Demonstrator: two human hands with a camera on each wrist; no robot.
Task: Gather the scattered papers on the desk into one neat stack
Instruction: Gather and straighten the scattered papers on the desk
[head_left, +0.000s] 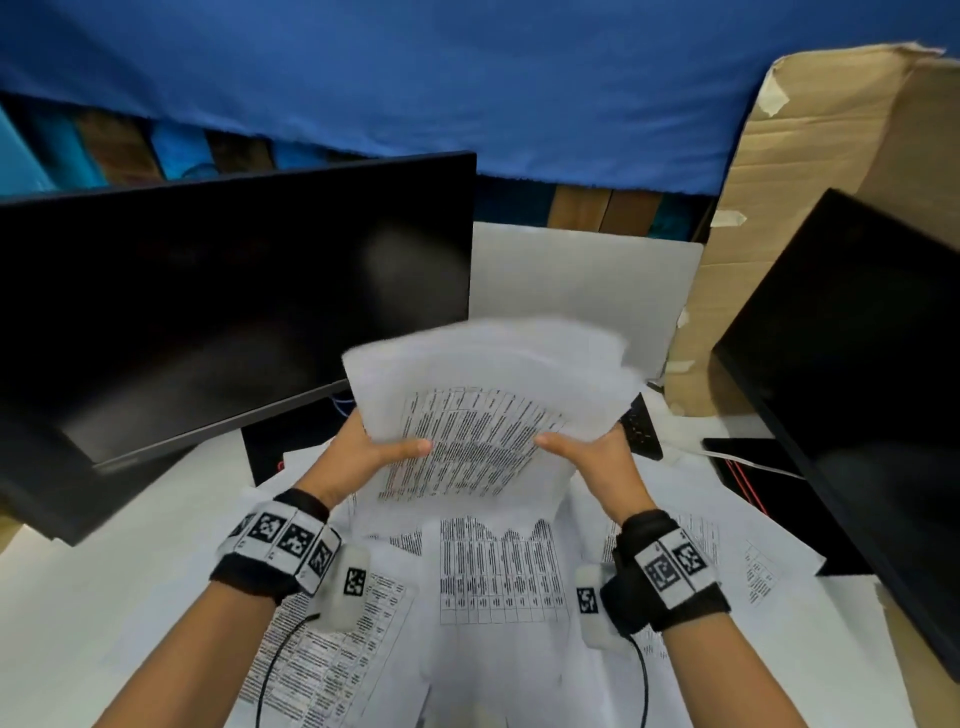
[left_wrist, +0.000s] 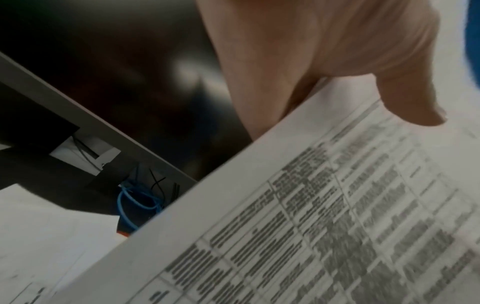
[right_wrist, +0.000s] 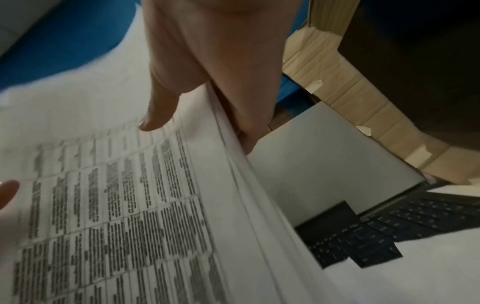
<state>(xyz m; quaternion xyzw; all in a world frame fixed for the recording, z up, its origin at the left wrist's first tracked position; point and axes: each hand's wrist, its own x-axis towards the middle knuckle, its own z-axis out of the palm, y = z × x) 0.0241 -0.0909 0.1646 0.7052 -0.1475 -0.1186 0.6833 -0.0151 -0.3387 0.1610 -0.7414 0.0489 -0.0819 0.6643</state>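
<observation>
A bundle of printed sheets (head_left: 483, 415) with tables of text is lifted above the desk, held at both side edges. My left hand (head_left: 371, 452) grips its left edge, thumb on top (left_wrist: 415, 102) and fingers underneath. My right hand (head_left: 597, 452) grips the right edge the same way, thumb (right_wrist: 158, 115) on the top sheet (right_wrist: 116, 205). The edges of the bundle (right_wrist: 246, 185) are fanned and uneven. More loose printed papers (head_left: 498, 571) lie spread over the desk below my wrists, overlapping one another.
A dark monitor (head_left: 208, 312) stands at the left, another (head_left: 857, 389) at the right. A black keyboard (right_wrist: 363, 236) lies partly under papers at the right. A cardboard box (head_left: 831, 182) and a white board (head_left: 582, 286) stand behind. Blue cables (left_wrist: 135, 203) hang under the left monitor.
</observation>
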